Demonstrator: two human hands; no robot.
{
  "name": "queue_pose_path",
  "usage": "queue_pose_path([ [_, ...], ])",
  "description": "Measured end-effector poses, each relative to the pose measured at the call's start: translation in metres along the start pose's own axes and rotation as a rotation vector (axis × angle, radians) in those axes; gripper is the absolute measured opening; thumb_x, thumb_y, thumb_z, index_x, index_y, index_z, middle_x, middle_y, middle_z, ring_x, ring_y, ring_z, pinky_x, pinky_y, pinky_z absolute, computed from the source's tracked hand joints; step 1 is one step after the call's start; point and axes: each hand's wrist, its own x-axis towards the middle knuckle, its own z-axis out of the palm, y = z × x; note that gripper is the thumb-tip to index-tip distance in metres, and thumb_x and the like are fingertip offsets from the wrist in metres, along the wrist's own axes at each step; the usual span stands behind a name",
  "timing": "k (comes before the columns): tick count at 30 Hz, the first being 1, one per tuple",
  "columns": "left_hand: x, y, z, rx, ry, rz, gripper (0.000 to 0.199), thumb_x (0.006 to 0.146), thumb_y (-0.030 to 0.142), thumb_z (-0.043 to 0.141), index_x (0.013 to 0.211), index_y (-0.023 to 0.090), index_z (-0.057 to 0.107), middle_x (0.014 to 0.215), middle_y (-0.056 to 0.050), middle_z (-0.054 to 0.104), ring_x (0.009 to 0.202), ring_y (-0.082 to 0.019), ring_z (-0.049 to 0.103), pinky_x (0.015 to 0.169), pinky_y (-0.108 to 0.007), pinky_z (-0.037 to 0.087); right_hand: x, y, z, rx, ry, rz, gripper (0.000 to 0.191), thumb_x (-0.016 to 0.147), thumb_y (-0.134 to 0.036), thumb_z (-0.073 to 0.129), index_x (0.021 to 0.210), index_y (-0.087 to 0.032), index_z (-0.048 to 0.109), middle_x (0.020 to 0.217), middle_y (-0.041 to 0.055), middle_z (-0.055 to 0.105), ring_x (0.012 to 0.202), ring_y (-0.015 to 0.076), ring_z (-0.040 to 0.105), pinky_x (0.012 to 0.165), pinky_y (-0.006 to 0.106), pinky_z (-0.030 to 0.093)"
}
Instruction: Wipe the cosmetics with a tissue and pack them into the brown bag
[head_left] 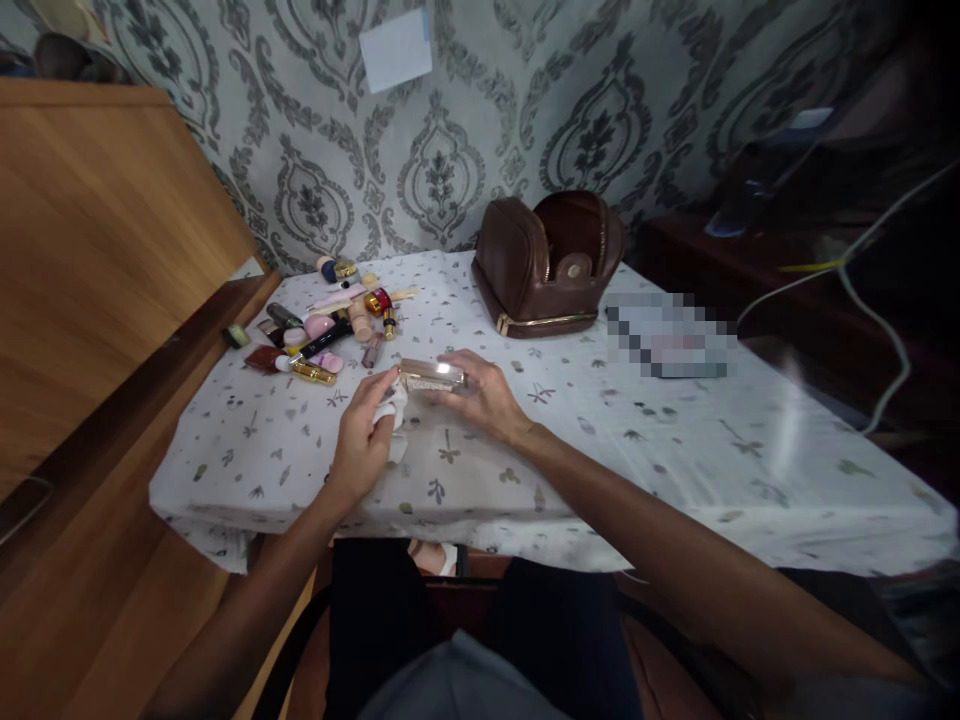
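My right hand (484, 397) is closed around one end of a shiny, pinkish-metallic cosmetic case (433, 375), held level above the table with small lettering on its front. My left hand (365, 432) grips a crumpled white tissue (397, 415), its fingertips at the case's left end. Just beyond my left hand, a small pinkish tube (373, 349) lies on the cloth. Further left spreads a pile of makeup, with a gold tube (313, 372), a long black tube (325, 339) and a dark red bottle (265, 358) among it.
A brown cosmetic bag (517, 265) stands unzipped at the back of the table, near the patterned wall. To its right lies a blurred-out flat object (671, 335). A patterned white tablecloth (600, 460) covers the table. Wooden furniture (105, 200) borders the left side.
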Motion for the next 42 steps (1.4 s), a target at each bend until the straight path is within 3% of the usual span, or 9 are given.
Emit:
queue_pose_path([
  [3,0.001,-0.001,0.001,-0.019,0.006,-0.012,0.053,0.085,0.008,0.045,0.136,0.021,0.056,0.134,-0.009,0.060,0.126,-0.023,0.055,0.111,-0.042,0.043,-0.001,0.000,-0.001,0.060,-0.111,0.100,0.024,0.079,-0.040,0.066,0.088,-0.021,0.055,0.070,-0.0033,0.053,0.065,0.0140,0.051,0.061,0.025,0.041],
  [5,0.001,-0.001,0.001,-0.020,0.007,-0.007,0.054,0.085,0.008,0.045,0.136,0.022,0.055,0.134,-0.009,0.060,0.126,-0.022,0.055,0.110,-0.043,0.043,-0.002,-0.002,-0.001,0.039,-0.155,0.109,0.022,0.081,-0.038,0.064,0.087,-0.021,0.052,0.066,-0.0055,0.049,0.060,0.0120,0.046,0.057,0.023,0.036],
  [16,-0.002,-0.006,0.004,0.105,-0.024,0.024,0.062,0.078,0.002,0.042,0.137,0.020,0.055,0.135,-0.011,0.058,0.128,-0.024,0.052,0.112,-0.046,0.041,0.001,0.000,0.000,-0.144,-0.065,-0.010,0.006,0.077,-0.022,0.068,0.082,-0.019,0.066,0.078,0.0018,0.061,0.074,0.0168,0.058,0.070,0.028,0.046],
  [23,-0.004,0.007,0.008,0.118,-0.045,0.051,0.064,0.079,0.003,0.041,0.140,0.022,0.051,0.137,-0.010,0.058,0.129,-0.024,0.051,0.113,-0.048,0.039,-0.002,0.008,0.004,-0.140,0.046,-0.046,0.021,0.073,-0.020,0.071,0.093,-0.019,0.075,0.109,0.0096,0.056,0.097,0.0229,0.061,0.078,0.035,0.054],
  [29,-0.005,0.019,0.012,0.202,-0.027,0.164,0.068,0.082,0.001,0.038,0.146,0.022,0.042,0.142,-0.011,0.052,0.133,-0.022,0.047,0.113,-0.045,0.040,-0.002,0.007,0.002,-0.141,0.064,-0.015,0.025,0.068,-0.019,0.074,0.093,-0.020,0.076,0.111,0.0083,0.054,0.091,0.0204,0.060,0.078,0.035,0.055],
  [34,-0.007,0.016,0.012,0.290,-0.015,0.268,0.068,0.085,-0.001,0.035,0.150,0.019,0.035,0.144,-0.014,0.048,0.134,-0.023,0.044,0.113,-0.048,0.039,0.000,0.007,0.001,-0.085,0.090,-0.019,0.023,0.068,-0.022,0.076,0.091,-0.021,0.076,0.110,0.0079,0.056,0.097,0.0228,0.060,0.085,0.037,0.054],
  [38,-0.007,0.007,0.011,0.348,-0.027,0.243,0.068,0.086,-0.002,0.035,0.151,0.018,0.033,0.146,-0.016,0.044,0.136,-0.026,0.042,0.114,-0.050,0.038,-0.001,0.006,0.001,0.027,0.074,-0.011,0.023,0.069,-0.032,0.079,0.090,-0.022,0.075,0.113,0.0079,0.059,0.110,0.0248,0.058,0.095,0.038,0.049],
  [40,-0.006,0.004,0.012,0.365,-0.038,0.222,0.070,0.085,-0.003,0.035,0.152,0.019,0.030,0.148,-0.016,0.043,0.137,-0.027,0.040,0.115,-0.052,0.037,-0.001,0.005,0.002,0.113,0.045,0.021,0.026,0.072,-0.039,0.078,0.090,-0.021,0.074,0.113,0.0083,0.061,0.108,0.0243,0.059,0.091,0.037,0.050],
  [42,-0.005,0.001,0.014,0.372,-0.041,0.219,0.073,0.084,-0.004,0.034,0.153,0.020,0.028,0.147,-0.015,0.043,0.136,-0.028,0.040,0.114,-0.054,0.037,-0.001,0.003,0.003,0.192,-0.002,0.065,0.032,0.074,-0.047,0.076,0.090,-0.020,0.071,0.102,0.0064,0.064,0.095,0.0212,0.062,0.080,0.034,0.052],
])
